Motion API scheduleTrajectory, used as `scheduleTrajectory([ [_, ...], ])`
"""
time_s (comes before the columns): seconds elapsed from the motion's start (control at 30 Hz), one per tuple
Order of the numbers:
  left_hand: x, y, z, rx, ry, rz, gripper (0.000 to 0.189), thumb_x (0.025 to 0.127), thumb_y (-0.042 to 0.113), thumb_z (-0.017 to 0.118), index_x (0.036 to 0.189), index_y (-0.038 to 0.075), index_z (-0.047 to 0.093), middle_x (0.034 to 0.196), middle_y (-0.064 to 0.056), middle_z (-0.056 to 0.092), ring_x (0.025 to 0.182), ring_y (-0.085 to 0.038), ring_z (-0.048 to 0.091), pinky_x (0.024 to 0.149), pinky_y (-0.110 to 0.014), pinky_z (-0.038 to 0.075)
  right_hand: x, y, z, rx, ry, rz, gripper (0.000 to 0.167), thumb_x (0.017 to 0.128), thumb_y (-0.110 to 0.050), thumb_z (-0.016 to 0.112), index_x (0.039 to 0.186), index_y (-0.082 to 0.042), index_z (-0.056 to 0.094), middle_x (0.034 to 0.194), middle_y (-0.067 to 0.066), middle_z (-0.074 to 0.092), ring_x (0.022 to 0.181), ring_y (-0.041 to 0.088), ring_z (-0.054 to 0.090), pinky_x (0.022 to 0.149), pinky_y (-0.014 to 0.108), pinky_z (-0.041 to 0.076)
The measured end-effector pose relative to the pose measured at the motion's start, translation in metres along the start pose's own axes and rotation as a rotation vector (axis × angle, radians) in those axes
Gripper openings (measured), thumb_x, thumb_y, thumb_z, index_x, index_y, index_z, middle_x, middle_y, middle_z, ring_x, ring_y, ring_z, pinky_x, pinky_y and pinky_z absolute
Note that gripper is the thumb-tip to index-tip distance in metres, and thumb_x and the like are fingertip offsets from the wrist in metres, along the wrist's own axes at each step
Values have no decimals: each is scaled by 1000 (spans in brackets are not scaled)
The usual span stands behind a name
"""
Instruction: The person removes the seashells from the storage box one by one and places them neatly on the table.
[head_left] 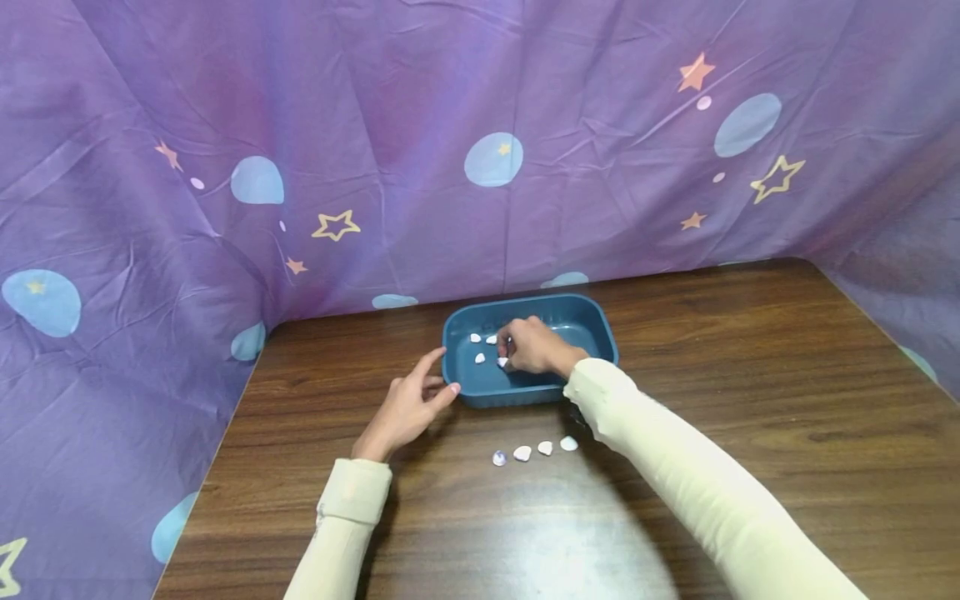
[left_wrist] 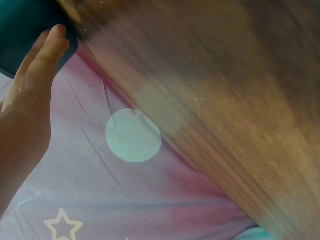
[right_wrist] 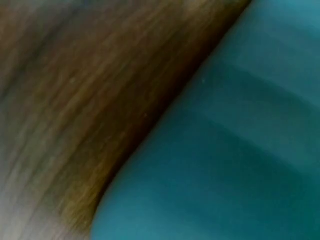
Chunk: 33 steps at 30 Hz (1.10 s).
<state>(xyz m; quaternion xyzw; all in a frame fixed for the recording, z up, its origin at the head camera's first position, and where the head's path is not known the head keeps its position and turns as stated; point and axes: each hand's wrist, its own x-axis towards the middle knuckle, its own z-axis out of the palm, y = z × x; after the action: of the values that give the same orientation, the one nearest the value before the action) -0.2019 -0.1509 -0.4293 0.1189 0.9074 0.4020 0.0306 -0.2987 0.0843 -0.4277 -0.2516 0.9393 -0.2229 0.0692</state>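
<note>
A blue rectangular bin (head_left: 535, 397) stands near the back of the table. My right hand (head_left: 531, 345) reaches down inside it and pinches a small white shell-like piece (head_left: 503, 362) close over the bin's floor. Other white pieces (head_left: 480, 358) lie to its left in the bin, one partly behind my fingertips. My left hand (head_left: 408, 408) rests against the bin's left end, fingers extended along the wall and thumb at the front left corner. In the left wrist view, straight fingers (left_wrist: 42, 65) lie against the bin. The right wrist view shows only bin wall and table.
Several similar white pieces (head_left: 522, 453) lie in a row on the brown wooden table (head_left: 750, 375), in front of the bin; the leftmost has bluish marks. A purple cloth (head_left: 420, 108) with stars and blue dots hangs right behind the table's back edge.
</note>
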Motion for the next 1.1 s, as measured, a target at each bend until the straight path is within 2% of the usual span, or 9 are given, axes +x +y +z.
scheduleTrajectory([
  [0.4,-1,0,0,-4,3,-8,67,96,31,67,154,16,38,122,-21,72,111,-34,72,104,-51,53,-7,1,-7,32,-19,-31,14,73,-9,84,76,-15,71,77,-2,75,74,12,67,76,31,56],
  [0.67,0,-1,1,-3,-1,2,67,96,32,67,155,16,38,123,-21,71,111,-35,71,105,-51,52,-15,-2,-12,52,-38,-63,15,73,-6,83,79,-14,72,80,0,76,75,12,68,76,29,58],
  [1.1,0,1,1,-3,6,-9,67,96,31,67,155,16,38,123,-21,71,112,-35,71,105,-51,52,-29,-3,-22,80,-12,-128,15,72,-4,81,79,-14,72,74,-4,73,68,6,63,72,26,54],
])
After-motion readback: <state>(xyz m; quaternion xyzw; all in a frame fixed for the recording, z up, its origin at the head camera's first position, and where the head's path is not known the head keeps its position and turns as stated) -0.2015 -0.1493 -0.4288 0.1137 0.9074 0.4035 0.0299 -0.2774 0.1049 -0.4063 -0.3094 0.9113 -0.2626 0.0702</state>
